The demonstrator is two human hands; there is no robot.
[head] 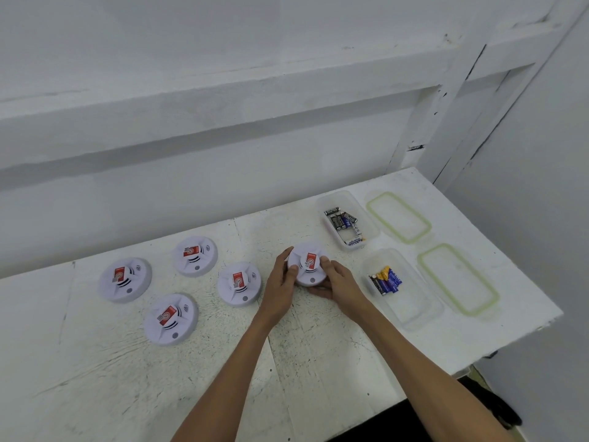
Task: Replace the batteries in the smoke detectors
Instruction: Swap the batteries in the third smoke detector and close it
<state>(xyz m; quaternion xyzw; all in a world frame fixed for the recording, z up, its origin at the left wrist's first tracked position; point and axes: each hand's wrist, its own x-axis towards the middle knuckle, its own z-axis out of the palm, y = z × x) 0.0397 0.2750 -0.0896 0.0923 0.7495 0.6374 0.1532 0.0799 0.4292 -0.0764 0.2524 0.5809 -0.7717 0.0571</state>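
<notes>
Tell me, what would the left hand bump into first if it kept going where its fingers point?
The left hand grips the smoke detector, so that comes first. Beyond it, the line seems to lead toward the farther battery box, though depth is unclear.

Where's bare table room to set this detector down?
Widest bare patch: the table's near-left corner, in front of the nearest detector. Also bare: the strip along the wall behind the rear detector. Crowded: right side, with both battery containers and lids.

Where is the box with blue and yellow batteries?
In the head view, the box sits on the table just right of the right hand, nearer the person than the other battery box.
</notes>
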